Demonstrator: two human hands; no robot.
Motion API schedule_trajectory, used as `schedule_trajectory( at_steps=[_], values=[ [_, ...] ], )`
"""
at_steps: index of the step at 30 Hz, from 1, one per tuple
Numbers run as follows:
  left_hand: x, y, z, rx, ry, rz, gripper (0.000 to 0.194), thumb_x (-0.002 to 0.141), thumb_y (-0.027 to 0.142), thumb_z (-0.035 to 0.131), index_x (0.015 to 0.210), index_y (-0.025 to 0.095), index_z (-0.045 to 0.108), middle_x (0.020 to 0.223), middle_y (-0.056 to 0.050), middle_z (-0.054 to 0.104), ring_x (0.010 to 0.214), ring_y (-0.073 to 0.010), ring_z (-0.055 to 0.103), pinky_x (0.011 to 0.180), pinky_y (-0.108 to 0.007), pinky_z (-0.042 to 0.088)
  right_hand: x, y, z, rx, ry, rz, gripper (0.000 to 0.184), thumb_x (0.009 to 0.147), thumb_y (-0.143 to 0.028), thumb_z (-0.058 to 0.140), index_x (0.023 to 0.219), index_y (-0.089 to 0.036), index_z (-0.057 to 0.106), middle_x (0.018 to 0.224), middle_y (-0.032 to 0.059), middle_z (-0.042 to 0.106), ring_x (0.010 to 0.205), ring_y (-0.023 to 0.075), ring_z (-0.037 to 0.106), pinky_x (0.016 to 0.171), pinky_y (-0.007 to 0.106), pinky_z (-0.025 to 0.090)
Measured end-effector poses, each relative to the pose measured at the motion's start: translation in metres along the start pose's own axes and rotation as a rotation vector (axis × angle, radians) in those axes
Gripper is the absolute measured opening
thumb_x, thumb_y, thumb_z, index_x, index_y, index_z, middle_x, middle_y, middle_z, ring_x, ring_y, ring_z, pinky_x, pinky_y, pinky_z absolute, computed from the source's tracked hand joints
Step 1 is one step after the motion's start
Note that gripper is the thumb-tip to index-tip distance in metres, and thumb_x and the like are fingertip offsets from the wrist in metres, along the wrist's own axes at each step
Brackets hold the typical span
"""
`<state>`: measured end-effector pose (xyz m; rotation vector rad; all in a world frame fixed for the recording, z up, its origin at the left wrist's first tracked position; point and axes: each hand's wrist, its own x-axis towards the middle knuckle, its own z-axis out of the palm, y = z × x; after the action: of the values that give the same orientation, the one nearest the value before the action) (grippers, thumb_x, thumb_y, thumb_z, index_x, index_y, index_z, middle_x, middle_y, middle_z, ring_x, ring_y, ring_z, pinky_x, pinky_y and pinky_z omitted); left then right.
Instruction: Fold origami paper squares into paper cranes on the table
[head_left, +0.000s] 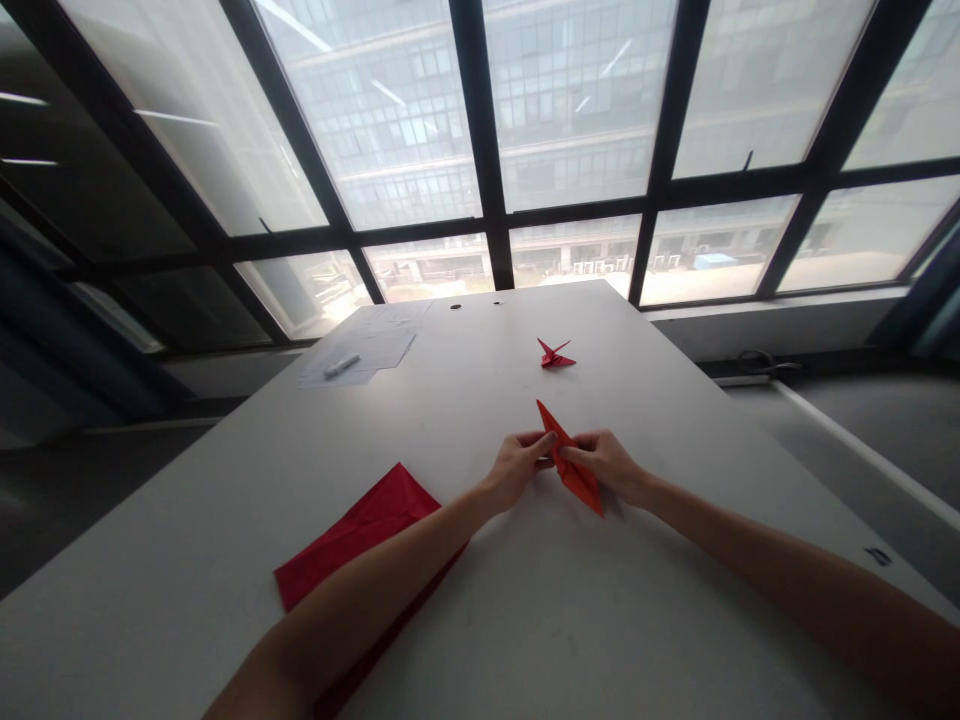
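Between my two hands is a folded piece of orange-red origami paper (581,482), a narrow diamond with pointed ends, held tilted just above the white table (637,620). My left hand (517,465) pinches its left side, thumb on top and fingers underneath. On the right side my right hand (600,460) grips it, its thumb pressed on the middle. Some fingertips are hidden behind the paper. Beyond the hands a finished red paper crane (555,356) rests on the table. A larger sheet of red paper (367,525) lies partly under my left forearm.
At the far left, white printed sheets (375,345) lie with a white marker-like tube (342,365) on them. A small dark mark or label (877,556) is near the right table edge. Large windows with a dark frame (491,190) stand behind the table.
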<state>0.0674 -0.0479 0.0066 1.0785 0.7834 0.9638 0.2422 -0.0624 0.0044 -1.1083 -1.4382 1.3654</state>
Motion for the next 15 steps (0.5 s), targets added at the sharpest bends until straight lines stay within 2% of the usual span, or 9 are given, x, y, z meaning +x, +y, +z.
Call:
schedule_trajectory(
  at_steps=[4,8,11,15],
  values=[
    [0.0016,-0.0052,-0.0008,0.019,0.026,-0.011,0.040,0.070,0.042,0.080,0.093,0.009,0.077,0.094,-0.014,0.073,0.084,-0.0212,0.064,0.081,-0.033,0.049,0.0016,0.0007,-0.0022,0.025,0.017,0.007,0.040,0.073,-0.049,0.071,0.086,-0.012,0.075,0.078,0.0078,0.072,0.063,0.0154,0.060,0.055,0.024,0.043],
    [0.0045,-0.0092,-0.0030,-0.041,0.072,0.005,0.039,0.069,0.041,0.081,0.091,0.009,0.077,0.092,-0.014,0.073,0.082,-0.0207,0.065,0.081,-0.033,0.050,0.0032,0.0052,-0.0019,0.024,0.061,-0.007,0.046,0.079,-0.055,0.063,0.080,-0.011,0.074,0.069,0.0062,0.069,0.057,0.0140,0.057,0.051,0.023,0.041],
    [0.0056,-0.0097,-0.0033,-0.058,0.107,0.007,0.039,0.067,0.040,0.082,0.090,0.008,0.077,0.090,-0.014,0.073,0.078,-0.0190,0.064,0.079,-0.032,0.050,0.0038,0.0079,-0.0012,0.017,0.095,-0.067,0.050,0.085,-0.057,0.055,0.078,-0.010,0.073,0.066,0.0055,0.067,0.054,0.0133,0.055,0.050,0.023,0.039],
    [0.0051,-0.0093,-0.0020,-0.033,0.127,0.014,0.039,0.068,0.041,0.081,0.089,0.008,0.077,0.089,-0.014,0.073,0.077,-0.0193,0.064,0.076,-0.032,0.050,0.0053,0.0091,-0.0016,-0.031,0.088,-0.164,0.042,0.082,-0.051,0.061,0.083,-0.012,0.074,0.074,0.0067,0.071,0.064,0.0172,0.061,0.058,0.026,0.046]
  ],
)
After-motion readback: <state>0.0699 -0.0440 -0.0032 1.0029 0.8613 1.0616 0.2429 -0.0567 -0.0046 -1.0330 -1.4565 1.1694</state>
